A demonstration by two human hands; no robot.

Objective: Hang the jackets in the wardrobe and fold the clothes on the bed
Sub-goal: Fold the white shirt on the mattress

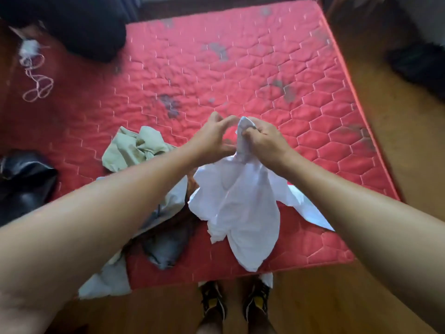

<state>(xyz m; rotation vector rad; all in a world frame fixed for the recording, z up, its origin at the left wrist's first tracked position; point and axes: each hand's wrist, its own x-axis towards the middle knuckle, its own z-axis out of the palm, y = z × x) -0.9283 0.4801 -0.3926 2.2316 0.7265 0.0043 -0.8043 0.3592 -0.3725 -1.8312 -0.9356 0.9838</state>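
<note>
A white garment [240,208] hangs bunched above the near edge of the red quilted mattress [240,68]. My right hand [262,138] is closed around its top end. My left hand [212,138] sits just left of it, fingers curled toward the same bunched top; whether it grips the cloth is unclear. A pale green garment [134,148] lies crumpled on the mattress to the left. A light grey-blue garment [166,244] and other cloth lie under my left forearm, partly hanging off the near edge.
A black shiny jacket [24,179] lies at the mattress's left edge. A dark bulky item [84,25] sits at the far left corner, with a white cord [36,78] beside it. Wooden floor [397,141] runs along the right and near sides. My shoes [236,302] stand at the near edge.
</note>
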